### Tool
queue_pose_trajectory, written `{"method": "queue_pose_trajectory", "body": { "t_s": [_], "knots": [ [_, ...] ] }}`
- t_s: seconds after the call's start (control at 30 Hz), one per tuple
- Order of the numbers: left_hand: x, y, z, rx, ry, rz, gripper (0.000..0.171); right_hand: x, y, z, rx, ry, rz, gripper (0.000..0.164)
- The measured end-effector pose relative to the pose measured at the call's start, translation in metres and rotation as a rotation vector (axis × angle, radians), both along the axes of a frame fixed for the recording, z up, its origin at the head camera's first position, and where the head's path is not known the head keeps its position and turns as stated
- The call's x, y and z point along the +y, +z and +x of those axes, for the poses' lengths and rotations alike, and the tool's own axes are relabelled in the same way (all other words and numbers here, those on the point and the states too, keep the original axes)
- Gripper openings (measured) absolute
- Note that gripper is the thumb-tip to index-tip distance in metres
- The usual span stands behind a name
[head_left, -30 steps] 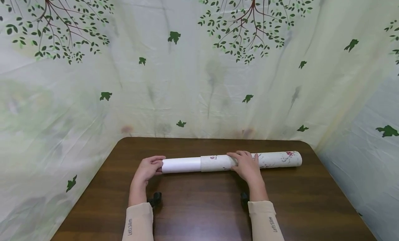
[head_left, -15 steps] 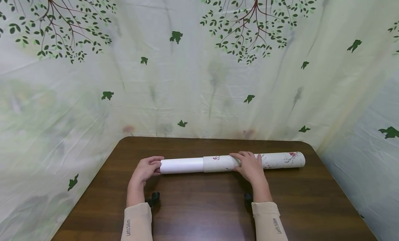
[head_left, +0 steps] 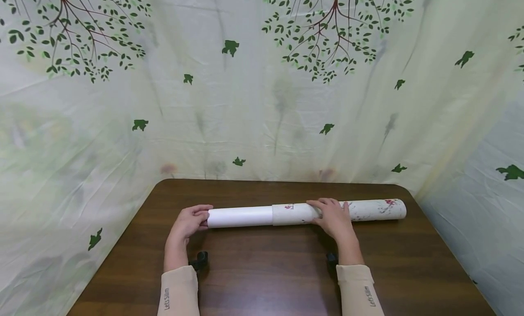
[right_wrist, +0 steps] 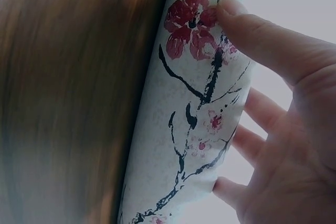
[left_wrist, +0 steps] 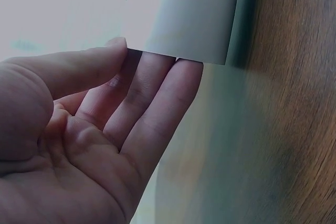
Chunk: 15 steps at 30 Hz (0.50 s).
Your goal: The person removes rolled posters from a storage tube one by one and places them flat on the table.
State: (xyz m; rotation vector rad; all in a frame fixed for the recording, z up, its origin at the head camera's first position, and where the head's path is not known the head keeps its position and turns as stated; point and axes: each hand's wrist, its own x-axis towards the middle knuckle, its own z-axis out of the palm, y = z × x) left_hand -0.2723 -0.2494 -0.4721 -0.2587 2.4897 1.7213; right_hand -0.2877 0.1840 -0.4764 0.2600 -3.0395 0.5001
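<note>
A long roll lies left to right over the table, with a plain white inner tube (head_left: 239, 217) at the left and a wider sleeve-like outer roll (head_left: 376, 210) printed with red blossoms and dark branches at the right. My left hand (head_left: 189, 221) pinches the free left end of the white tube; in the left wrist view the thumb meets its rim and several fingertips (left_wrist: 181, 72) pass behind the edge. Around the printed outer roll, my right hand (head_left: 332, 218) grips with thumb on the near side and fingers over the far side, as the right wrist view also shows.
The brown wooden table (head_left: 262, 270) has rounded far corners. Behind it hangs a pale curtain (head_left: 262, 102) with leaf and branch prints. A dark camera mount (head_left: 199, 260) sits by the left wrist, another dark mount (head_left: 332, 259) by the right.
My hands have moved apart, left hand to the left and right hand to the right. More of the white tube shows out of the printed outer roll.
</note>
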Motion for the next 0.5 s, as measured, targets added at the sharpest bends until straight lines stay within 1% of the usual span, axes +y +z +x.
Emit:
{"method": "queue_pose_trajectory", "body": {
  "t_s": [0.2,0.5],
  "knots": [
    [-0.002,0.001,0.001,0.004,0.001,-0.007,0.038,0.009,0.002,0.002,-0.009,-0.002,0.009,0.062],
    [-0.006,0.0,0.002,-0.007,0.012,-0.006,0.038,0.024,0.001,0.002,-0.016,-0.012,-0.014,0.062]
  ]
}}
